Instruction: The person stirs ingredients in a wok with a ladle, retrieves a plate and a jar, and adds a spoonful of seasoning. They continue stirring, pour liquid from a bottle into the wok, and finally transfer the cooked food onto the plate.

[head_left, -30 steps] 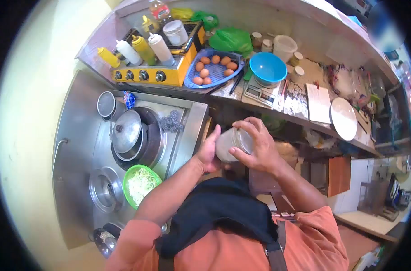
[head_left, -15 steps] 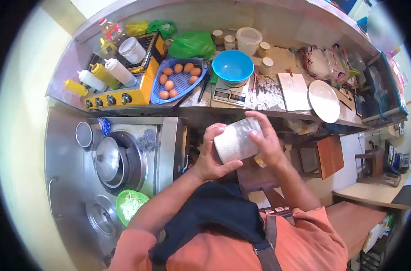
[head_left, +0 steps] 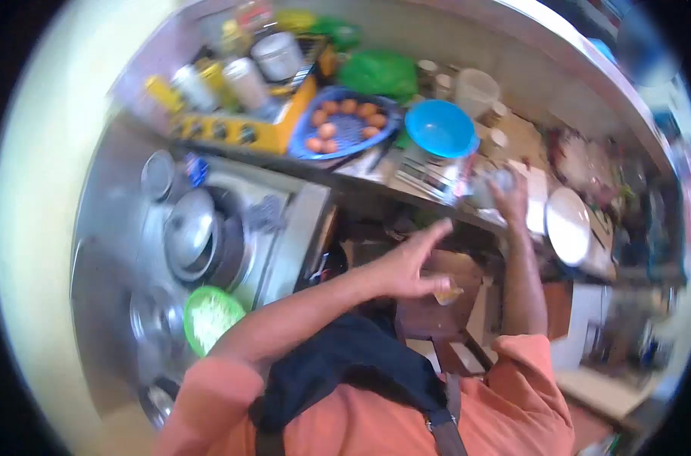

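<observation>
Jar [head_left: 484, 190] moved: half a second ago both grips had it in front of the bench, now just the right one has it, out at the bench edge. View swung too, so all of it sits shifted and blurry. Nearest me: black cloth [head_left: 330, 372] across my orange shirt [head_left: 361, 422]. Left grip [head_left: 414, 266] is wide, fingers spread, thumb apart, hanging in front of the bench, well apart from the jar. To my left, just past the forearm, green bowl [head_left: 190, 332] of pale shreds [head_left: 215, 319]. Beyond that, pot [head_left: 231, 235] with a grey lid [head_left: 190, 220] tilted over it.

Right grip [head_left: 513, 199] is farther out, fingers bent around the jar; exact finger placement too blurred. Jar sits between scale [head_left: 418, 176] and notepad [head_left: 538, 199]; can't tell if its base touches the bench [head_left: 381, 171]. Plate [head_left: 567, 226], white, right of the notepad. Blue bowl [head_left: 440, 128] on the scale. Left of the scale, basket [head_left: 351, 128] with brown eggs [head_left: 326, 131]. Left again, yellow stove [head_left: 224, 131], squeeze bottles [head_left: 244, 82] and white tub [head_left: 277, 55] on top. Green bag [head_left: 380, 74] behind the basket, small lidded jars farther right, then the back wall [head_left: 437, 42].
</observation>
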